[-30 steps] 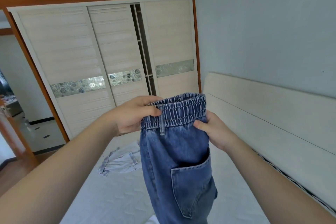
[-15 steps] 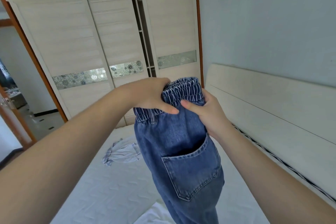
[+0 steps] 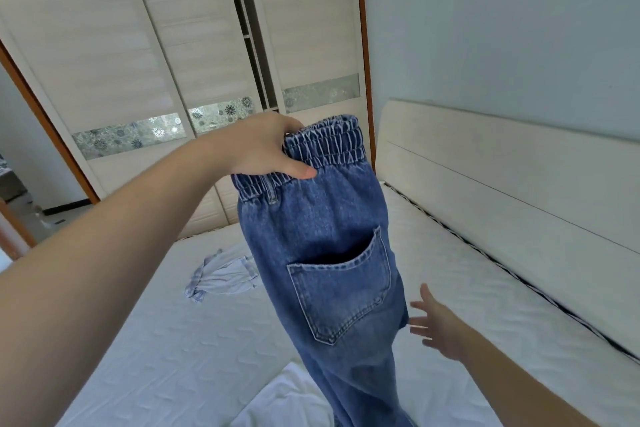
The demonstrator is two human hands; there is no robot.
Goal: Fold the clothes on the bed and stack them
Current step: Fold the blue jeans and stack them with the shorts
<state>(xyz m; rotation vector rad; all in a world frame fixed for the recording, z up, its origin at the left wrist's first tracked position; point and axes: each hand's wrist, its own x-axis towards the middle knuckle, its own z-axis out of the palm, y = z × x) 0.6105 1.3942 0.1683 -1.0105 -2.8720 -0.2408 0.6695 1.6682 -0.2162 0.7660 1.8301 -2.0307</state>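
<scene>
Nearest you, at six o'clock, a white garment (image 3: 287,402) lies on the bed (image 3: 138,340), and the lower legs of the blue jeans (image 3: 332,253) hang down across it and run out of view at the bottom edge.

At about four o'clock your right hand (image 3: 438,329) is free, fingers spread and relaxed, holding nothing, just beside the jeans' right edge below the back pocket (image 3: 341,302). Whether a fingertip brushes the denim cannot be told.

Further out, near the centre, your left hand (image 3: 266,147) grips the gathered elastic waistband (image 3: 325,146), thumb across the front, so the jeans hang from that one hold with the pocket side facing you.

To do this step well, bring the free hand onto the hanging leg seam, draw the two legs flush against each other, then lower the jeans flat on bare mattress rather than on the white garment.

At ten o'clock, well apart, a crumpled pale blue garment (image 3: 221,276) waits unfolded. Beyond stand the headboard (image 3: 502,201) at two o'clock and the sliding wardrobe (image 3: 156,45) at eleven.
</scene>
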